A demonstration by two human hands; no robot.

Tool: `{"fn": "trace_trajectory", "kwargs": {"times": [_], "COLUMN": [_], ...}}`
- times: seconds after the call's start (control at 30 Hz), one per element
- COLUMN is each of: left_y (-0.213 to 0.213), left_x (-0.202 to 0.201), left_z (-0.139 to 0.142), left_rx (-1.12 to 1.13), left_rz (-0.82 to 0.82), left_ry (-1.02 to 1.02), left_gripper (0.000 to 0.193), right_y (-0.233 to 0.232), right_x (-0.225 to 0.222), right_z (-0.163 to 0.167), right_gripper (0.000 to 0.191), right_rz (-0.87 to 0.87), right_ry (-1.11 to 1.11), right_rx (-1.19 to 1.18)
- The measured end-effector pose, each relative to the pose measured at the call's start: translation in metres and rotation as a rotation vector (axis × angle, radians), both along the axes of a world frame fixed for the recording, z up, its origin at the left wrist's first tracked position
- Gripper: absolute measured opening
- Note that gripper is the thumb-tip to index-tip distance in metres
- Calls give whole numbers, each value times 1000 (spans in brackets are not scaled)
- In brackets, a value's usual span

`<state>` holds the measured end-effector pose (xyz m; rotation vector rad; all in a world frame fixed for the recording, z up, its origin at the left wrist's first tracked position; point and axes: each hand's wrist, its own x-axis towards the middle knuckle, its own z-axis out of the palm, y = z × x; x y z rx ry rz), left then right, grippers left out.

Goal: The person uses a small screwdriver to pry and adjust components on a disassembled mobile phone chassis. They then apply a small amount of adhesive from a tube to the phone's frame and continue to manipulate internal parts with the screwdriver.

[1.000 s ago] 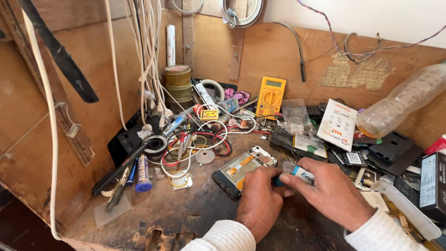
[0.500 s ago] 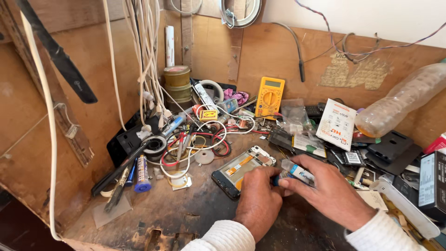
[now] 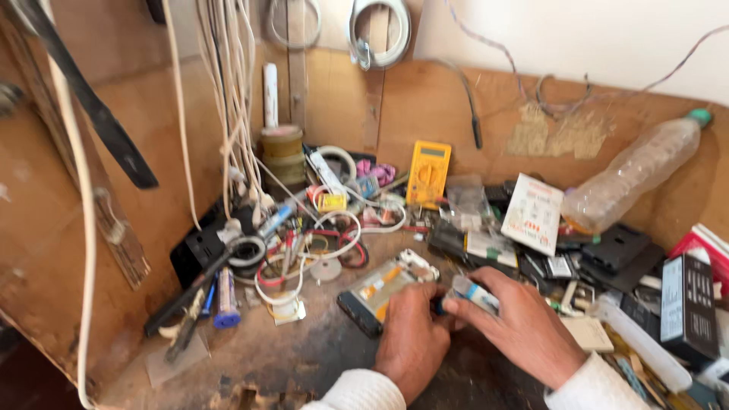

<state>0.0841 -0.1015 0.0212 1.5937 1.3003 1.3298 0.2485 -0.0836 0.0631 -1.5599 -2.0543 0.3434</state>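
While the left hand (image 3: 412, 345) rests its fingers on the opened dark rectangular phone body (image 3: 386, 290), lying flat on the scarred wooden counter (image 3: 304, 357) just in front of the person, the right hand (image 3: 524, 326) has its fingers closed around a small whitish tube-like tool with a blue band (image 3: 474, 293), its dark tip meeting the phone's near edge. Judged from this, good work means pinning the phone firmly and keeping the tip steady and low, since the picture is blurred and the contact point is partly hidden. Counted: one phone body, one yellow multimeter (image 3: 427, 174), one clear plastic bottle (image 3: 638, 173), two hands.
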Motion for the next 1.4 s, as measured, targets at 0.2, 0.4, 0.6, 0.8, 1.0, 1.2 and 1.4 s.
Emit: {"fn": "trace_trajectory", "kwargs": {"times": [0.2,0.4,0.6,0.8,1.0,1.2,1.4], "left_y": [10,61,121,147,130,83,64], "left_x": [-5,-42,-72,-73,-73,-60,-49], "left_z": [8,30,33,18,16,24,40], "left_rx": [114,92,62,79,297,4,-191], "left_rz": [54,169,310,362,335,42,4], "left_ry": [-45,0,451,761,673,657,907], "left_gripper": [34,38,44,36,45,50,93], "right_y": [14,20,21,23,19,8,1], "right_x": [35,57,59,70,76,56,42], "right_z": [-23,-28,-33,-46,-53,-38,-31], "right_gripper": [63,59,59,61,63,55,60], "right_rz": [-180,-236,-202,-225,-236,-224,-166], "right_ry": [39,59,67,25,52,6,130], "right_rx": [-117,-252,-243,-233,-215,-309,-245]}}
